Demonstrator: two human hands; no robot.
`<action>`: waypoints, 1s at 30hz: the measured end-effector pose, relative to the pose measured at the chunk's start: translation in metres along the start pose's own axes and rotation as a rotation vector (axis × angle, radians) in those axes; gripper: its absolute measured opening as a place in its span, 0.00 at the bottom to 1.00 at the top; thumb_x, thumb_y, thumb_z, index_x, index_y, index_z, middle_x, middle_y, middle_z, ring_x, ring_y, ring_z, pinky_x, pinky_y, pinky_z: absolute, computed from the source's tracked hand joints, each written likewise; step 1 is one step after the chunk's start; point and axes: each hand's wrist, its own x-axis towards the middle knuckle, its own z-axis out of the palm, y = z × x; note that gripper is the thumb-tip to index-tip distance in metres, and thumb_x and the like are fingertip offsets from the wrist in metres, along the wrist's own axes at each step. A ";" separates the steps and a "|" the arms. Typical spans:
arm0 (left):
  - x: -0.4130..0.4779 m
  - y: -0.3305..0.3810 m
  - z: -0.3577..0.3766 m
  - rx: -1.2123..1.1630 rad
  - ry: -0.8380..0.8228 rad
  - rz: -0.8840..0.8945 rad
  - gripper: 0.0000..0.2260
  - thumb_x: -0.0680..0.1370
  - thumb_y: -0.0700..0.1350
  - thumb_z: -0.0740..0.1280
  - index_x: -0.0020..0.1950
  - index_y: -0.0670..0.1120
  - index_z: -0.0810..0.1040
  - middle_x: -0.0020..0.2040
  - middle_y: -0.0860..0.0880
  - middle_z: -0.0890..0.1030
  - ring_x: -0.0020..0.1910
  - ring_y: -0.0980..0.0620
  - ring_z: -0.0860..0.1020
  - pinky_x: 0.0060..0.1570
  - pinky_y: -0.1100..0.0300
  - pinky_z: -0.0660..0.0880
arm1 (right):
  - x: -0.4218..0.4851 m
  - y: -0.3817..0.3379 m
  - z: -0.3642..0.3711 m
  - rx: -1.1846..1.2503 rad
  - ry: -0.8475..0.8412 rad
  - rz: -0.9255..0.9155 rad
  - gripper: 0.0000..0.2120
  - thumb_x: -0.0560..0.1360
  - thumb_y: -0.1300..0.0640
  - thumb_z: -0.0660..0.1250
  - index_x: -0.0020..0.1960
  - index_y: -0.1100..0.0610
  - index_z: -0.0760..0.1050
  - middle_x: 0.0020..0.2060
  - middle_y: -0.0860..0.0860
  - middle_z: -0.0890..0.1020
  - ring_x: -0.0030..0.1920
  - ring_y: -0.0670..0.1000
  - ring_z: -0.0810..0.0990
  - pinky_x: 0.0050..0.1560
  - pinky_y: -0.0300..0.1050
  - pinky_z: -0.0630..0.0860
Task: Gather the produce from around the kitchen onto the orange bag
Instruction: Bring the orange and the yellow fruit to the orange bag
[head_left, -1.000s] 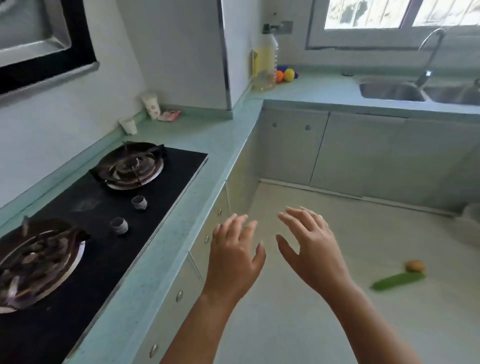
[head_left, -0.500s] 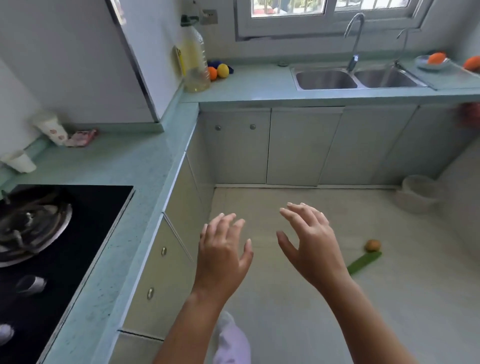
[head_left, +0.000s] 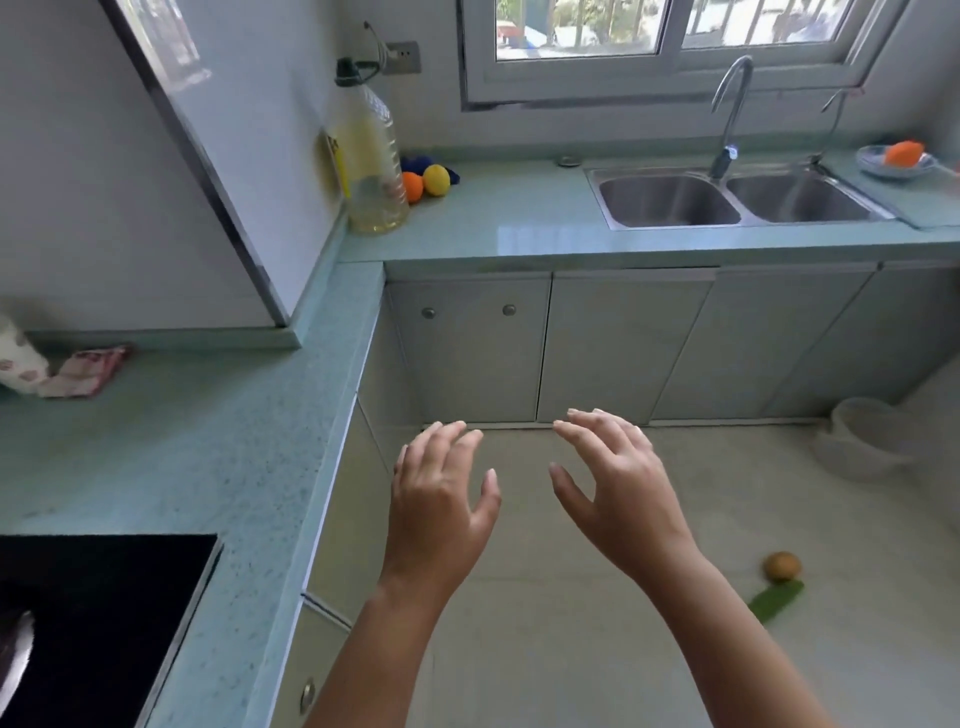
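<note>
My left hand (head_left: 441, 499) and my right hand (head_left: 618, 488) hover side by side over the floor, palms down, fingers spread and holding nothing. An orange (head_left: 412, 186) and a lemon (head_left: 436, 180) lie on a blue item in the counter's back corner, beside a big oil bottle (head_left: 370, 156). An orange fruit (head_left: 903, 153) sits in a small dish (head_left: 878, 166) right of the sink. On the floor at the right lie a brown round fruit (head_left: 782, 565) and a green cucumber (head_left: 775, 600), partly hidden by my right forearm. No orange bag is in view.
An L-shaped green counter (head_left: 208, 441) carries a black stove (head_left: 93, 623) at the lower left, a cup and a pink cloth (head_left: 85, 370). A double steel sink (head_left: 727, 197) with a tap sits under the window. A white bin (head_left: 867, 436) stands on the floor at the right.
The view has swung right, from the stove to the corner and the sink. Both hands keep their open pose in front of me. The floor produce now lies lower right.
</note>
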 end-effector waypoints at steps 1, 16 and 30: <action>0.012 -0.002 0.007 -0.002 0.001 0.006 0.18 0.72 0.49 0.59 0.55 0.41 0.78 0.55 0.43 0.80 0.57 0.42 0.75 0.58 0.46 0.72 | 0.009 0.005 0.003 0.000 0.005 0.011 0.20 0.71 0.48 0.59 0.55 0.59 0.77 0.54 0.56 0.80 0.56 0.61 0.76 0.55 0.62 0.73; 0.207 0.032 0.148 -0.117 -0.070 0.084 0.19 0.72 0.50 0.59 0.56 0.42 0.78 0.56 0.43 0.79 0.58 0.42 0.74 0.56 0.40 0.72 | 0.172 0.164 0.016 -0.028 0.054 0.119 0.21 0.71 0.48 0.58 0.55 0.59 0.77 0.55 0.56 0.80 0.57 0.61 0.76 0.53 0.65 0.73; 0.333 0.005 0.221 -0.068 -0.070 -0.006 0.18 0.72 0.50 0.59 0.57 0.43 0.77 0.57 0.45 0.79 0.59 0.47 0.71 0.55 0.40 0.73 | 0.310 0.236 0.069 0.033 0.026 0.056 0.21 0.71 0.47 0.58 0.55 0.60 0.78 0.54 0.56 0.80 0.57 0.60 0.76 0.52 0.65 0.74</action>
